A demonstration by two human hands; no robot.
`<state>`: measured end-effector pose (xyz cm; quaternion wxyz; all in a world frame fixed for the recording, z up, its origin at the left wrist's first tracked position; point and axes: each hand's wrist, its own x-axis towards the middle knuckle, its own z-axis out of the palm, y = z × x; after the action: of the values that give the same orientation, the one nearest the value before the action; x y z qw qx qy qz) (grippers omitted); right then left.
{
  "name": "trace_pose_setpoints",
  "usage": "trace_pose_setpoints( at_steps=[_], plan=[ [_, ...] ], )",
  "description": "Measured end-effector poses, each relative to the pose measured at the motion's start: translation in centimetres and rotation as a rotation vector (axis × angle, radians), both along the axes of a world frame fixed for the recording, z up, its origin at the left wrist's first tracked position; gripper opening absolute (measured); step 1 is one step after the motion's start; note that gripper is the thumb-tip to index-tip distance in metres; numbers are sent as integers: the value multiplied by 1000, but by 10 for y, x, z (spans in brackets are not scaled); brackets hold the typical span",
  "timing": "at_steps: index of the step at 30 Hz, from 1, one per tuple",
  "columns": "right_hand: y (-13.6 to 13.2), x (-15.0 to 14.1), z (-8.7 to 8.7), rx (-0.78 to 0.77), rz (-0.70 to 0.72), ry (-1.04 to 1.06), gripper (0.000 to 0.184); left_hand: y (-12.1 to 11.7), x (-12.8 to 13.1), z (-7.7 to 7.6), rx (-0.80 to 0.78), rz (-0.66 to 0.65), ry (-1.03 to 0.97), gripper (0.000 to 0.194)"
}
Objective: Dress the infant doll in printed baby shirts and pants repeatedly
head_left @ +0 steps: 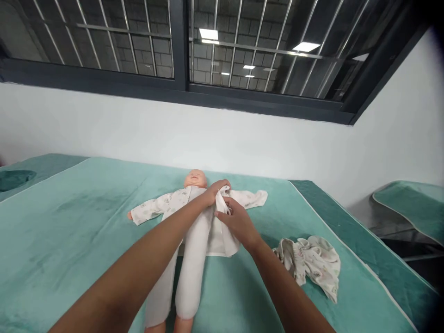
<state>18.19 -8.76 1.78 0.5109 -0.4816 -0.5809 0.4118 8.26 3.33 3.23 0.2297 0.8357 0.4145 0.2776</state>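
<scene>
A baby doll (195, 178) lies on its back with its head toward the wall and its legs toward me. Its white printed baby jacket (151, 210) is spread out, one sleeve on the doll's arm at the left and the other sleeve stretched flat to the right. My left hand (218, 188) reaches across the doll's chest and grips the jacket near the right shoulder. My right hand (238, 223) pinches the jacket's front edge just below it. White leggings (191, 273) cover the doll's legs. The doll's arm on the right side is hidden.
Crumpled printed baby clothing (314, 263) lies to the right of the doll. A green padded mat (86, 249) covers the surface beneath. Behind it rise a white wall (145, 129) and a dark-framed window (180, 90) with metal bars.
</scene>
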Motion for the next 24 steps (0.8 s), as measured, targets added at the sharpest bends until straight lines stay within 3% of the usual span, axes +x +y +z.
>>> trace_pose_setpoints(
  at_steps=[4, 9, 14, 19, 24],
  plan=[
    [-3, -11, -8, -67, 63, 9, 45, 14, -29, 11, -17, 13, -56, 15],
    [-10, -39, 5, -85, 129, -32, 49, 18, -62, 17, 20, 179, -145, 8],
    [-25, -54, 7, -33, 269, -154, 30, 12, -91, 16, 38, 297, -191, 7],
    [-38, -44, -11, 94, 120, -212, 21, -17, -134, -6, 41, 347, -158, 13],
    [-37, -18, -55, 6, -208, -196, 26, -87, -157, -34, 18, 336, -113, 17]
  ],
)
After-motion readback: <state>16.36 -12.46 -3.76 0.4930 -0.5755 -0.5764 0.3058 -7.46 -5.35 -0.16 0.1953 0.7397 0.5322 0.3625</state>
